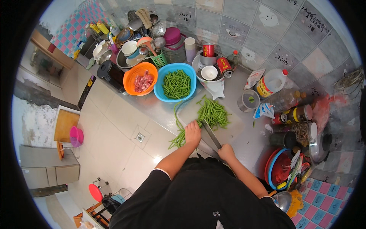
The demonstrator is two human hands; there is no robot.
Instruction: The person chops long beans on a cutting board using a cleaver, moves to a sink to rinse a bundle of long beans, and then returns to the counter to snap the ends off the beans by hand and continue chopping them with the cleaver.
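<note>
My right hand (226,152) grips the handle of a kitchen knife (211,134), its blade pointing away from me onto a pale cutting board (236,126). Beside the blade, my left hand (193,132) presses on a bundle of long green beans (177,139), whose uncut ends stick out to the left. A heap of cut green bean pieces (213,112) lies on the board just past the blade tip. Farther off, a blue plastic basin (159,96) holds many more cut pieces. Against it stands an orange colander (127,75) with chopped raw meat (143,82) inside.
A black electric kettle (110,75) stands left of the colander. Behind the board are a fish-shaped plate (216,89), a white bowl (209,73) and red cans (224,67). Bottles, jars and a clear plastic tub (248,100) line the tiled wall at right. The steel counter's edge drops to floor at left.
</note>
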